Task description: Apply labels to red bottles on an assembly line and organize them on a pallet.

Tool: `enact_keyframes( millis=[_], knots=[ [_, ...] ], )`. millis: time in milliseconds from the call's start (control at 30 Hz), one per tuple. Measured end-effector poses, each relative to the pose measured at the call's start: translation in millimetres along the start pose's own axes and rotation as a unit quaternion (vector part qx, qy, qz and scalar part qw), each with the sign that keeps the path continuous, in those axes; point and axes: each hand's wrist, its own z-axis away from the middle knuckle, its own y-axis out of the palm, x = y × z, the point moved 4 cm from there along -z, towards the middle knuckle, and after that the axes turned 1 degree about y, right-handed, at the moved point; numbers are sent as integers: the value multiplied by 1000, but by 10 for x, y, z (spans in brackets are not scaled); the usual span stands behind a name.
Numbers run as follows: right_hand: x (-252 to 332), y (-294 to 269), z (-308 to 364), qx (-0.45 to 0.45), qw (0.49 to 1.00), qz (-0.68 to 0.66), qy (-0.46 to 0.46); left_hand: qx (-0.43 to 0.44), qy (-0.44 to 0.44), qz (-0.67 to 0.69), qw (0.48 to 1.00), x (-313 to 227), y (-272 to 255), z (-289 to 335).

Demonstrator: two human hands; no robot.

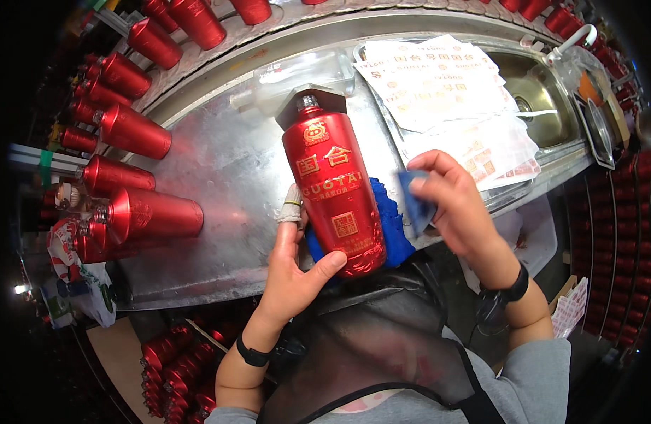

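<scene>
Loosely, left hand (291,274) holding bottle (334,194), right hand (453,201) pinching probable cloth (416,206)

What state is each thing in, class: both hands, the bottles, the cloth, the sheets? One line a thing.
Left hand: thumb and fingers gripping the red bottle.
Right hand: pinching a blue piece.
Red bottle: held slanted, neck away from the person.
Blue piece: gripped, blurred.
Blue cloth: crumpled beneath the bottle.
Clear bottle: lying on its side.
Printed sheets: loose, overlapping.

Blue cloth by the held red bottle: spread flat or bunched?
Bunched: the blue cloth shows creases and raised folds beside the red bottle.
</scene>
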Motion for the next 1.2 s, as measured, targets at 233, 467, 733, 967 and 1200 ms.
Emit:
enact_keyframes(
  millis=[233,467,733,967,1200],
  knots=[
    [389,942,164,74,799,452,-389,10,-12,7,1000,-33,-19,19],
    [414,863,202,127,795,420,-419,-11,2,15,1000,-18,-28,31],
    [508,767,269,45,699,524,-484,-7,23,-10,1000,4,-58,34],
    [281,883,624,177,661,505,-526,13,43,5,999,55,-150,72],
    [53,1142,686,233,604,528,-549,24,24,46,998,59,-166,80]
  ],
)
